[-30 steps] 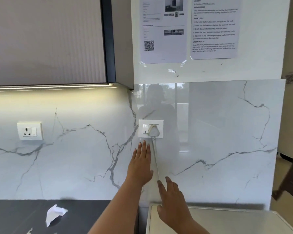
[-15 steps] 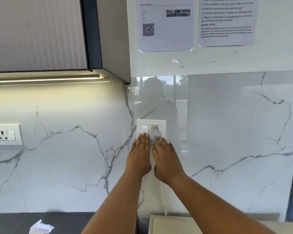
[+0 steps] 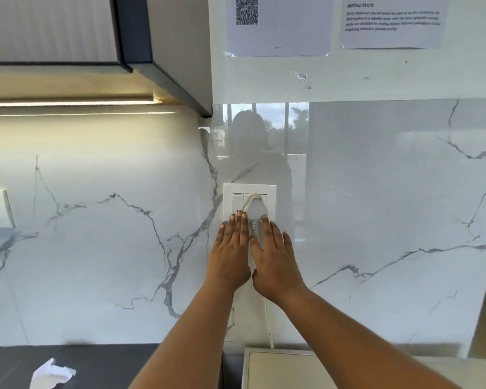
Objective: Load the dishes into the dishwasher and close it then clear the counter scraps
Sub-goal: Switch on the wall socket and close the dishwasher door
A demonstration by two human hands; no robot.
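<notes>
1. View sits lower and closer than half a second ago; both hands still flat side by side on the wall, right hand (image 3: 275, 265) fingertips now at the plug (image 3: 255, 209).
2. Left hand (image 3: 230, 256) fingers straight, tips on the switch plate (image 3: 249, 189); neither hand holds anything.
3. Taped sheet (image 3: 392, 22) reads "INITIAL STATE"; other sheet (image 3: 278, 26) carries a QR code.
4. Crumpled paper scrap (image 3: 51, 374) lies on the dark counter (image 3: 110, 363), bottom left; white appliance top (image 3: 289, 372) below the hands.
</notes>
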